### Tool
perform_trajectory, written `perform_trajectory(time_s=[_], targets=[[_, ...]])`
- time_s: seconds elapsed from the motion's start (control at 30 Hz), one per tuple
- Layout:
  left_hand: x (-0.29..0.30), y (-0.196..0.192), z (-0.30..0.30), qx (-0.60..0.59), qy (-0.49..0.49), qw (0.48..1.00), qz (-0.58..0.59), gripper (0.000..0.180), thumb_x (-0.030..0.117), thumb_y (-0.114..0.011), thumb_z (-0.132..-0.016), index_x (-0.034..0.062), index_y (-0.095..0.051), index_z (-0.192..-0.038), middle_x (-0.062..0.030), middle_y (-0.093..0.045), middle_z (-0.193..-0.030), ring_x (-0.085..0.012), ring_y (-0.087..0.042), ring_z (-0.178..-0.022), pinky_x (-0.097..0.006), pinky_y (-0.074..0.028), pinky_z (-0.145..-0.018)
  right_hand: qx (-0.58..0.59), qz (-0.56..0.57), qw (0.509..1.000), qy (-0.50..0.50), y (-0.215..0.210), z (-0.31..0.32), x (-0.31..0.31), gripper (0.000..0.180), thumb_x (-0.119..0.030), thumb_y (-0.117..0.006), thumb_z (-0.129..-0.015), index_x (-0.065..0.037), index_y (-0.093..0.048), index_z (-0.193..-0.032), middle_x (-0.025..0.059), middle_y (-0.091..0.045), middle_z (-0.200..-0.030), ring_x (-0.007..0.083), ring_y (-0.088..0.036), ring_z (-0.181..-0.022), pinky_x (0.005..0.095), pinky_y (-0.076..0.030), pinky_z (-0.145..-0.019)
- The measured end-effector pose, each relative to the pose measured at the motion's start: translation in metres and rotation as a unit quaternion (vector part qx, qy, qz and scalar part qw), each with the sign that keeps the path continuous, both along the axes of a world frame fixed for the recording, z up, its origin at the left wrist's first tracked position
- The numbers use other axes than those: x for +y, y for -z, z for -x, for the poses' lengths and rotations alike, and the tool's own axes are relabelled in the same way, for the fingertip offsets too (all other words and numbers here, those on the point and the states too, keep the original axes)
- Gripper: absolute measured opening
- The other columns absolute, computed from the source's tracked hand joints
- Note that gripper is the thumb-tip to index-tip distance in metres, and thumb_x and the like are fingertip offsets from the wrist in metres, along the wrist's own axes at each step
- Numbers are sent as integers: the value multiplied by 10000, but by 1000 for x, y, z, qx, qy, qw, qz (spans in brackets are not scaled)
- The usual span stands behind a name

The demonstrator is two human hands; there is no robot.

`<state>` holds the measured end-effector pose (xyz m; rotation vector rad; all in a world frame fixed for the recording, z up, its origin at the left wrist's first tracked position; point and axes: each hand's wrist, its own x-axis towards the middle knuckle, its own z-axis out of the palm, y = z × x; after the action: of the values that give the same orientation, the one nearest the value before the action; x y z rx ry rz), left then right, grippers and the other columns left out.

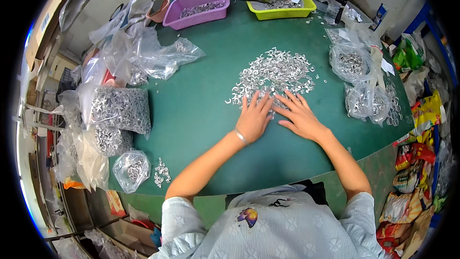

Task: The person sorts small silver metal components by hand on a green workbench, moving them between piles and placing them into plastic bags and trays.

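A loose heap of small silver metal parts [277, 71] lies spread on the green table [206, 110]. My left hand [254, 117] rests flat at the heap's near edge, fingers apart, touching the parts. A thin bracelet sits on that wrist. My right hand [299, 115] lies flat beside it, fingers spread over the same near edge of the heap. Neither hand grips anything.
Clear bags of silver parts [120, 109] pile up at the left, and more bags [366, 100] sit at the right. A purple bin [199, 5] and a yellow-green bin [280, 2] stand at the far edge. A small cluster of parts [161, 171] lies near left.
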<state>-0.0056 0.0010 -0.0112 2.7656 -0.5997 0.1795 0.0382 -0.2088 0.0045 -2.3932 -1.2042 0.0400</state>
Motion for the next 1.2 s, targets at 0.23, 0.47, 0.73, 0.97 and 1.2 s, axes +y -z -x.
perform_trajectory(time_s=[0.23,0.47,0.73,0.97,1.2], targets=[[16,-7,43,31,1,997,70,501,160,-583,-904,62,-438,-1373,-138,-340,-1483,-376,-270,-1391,-597,-238,-1096,-20,-64,992,105,7,5,-48,394,-217,-644,-874,-144,-593,-1258,117,-455,-1406,329,-306,-1386,515,-228,-1103],[5,-2,33,10,-77,997,-16,435,166,-588,-902,122,-519,-1329,-114,-324,-1500,-424,-267,-1375,-647,-254,-1059,-28,19,998,44,-4,13,1,413,-255,-653,-866,-147,-596,-1260,89,-410,-1452,329,-266,-1406,572,-188,-1113],[-1,-13,56,3,15,1000,27,444,59,-568,-852,65,-539,-1295,-131,-369,-1480,-389,-318,-1368,-613,-259,-1080,-47,1,990,137,-4,36,-12,422,-240,-638,-871,-137,-580,-1276,113,-351,-1484,385,-217,-1412,594,-170,-1101],[26,-2,77,3,-27,999,-29,430,63,-598,-837,36,-550,-1264,-133,-418,-1441,-333,-361,-1356,-598,-268,-1085,60,55,993,86,-25,63,-28,484,-271,-632,-878,-140,-533,-1333,131,-282,-1520,406,-159,-1427,625,-147,-1099],[26,-9,79,30,-93,995,-26,392,26,-566,-861,9,-548,-1252,-136,-443,-1422,-333,-351,-1366,-591,-240,-1101,12,130,987,90,-22,84,-24,636,-363,-679,-823,-138,-477,-1383,141,-260,-1525,411,-145,-1427,632,-154,-1092]])
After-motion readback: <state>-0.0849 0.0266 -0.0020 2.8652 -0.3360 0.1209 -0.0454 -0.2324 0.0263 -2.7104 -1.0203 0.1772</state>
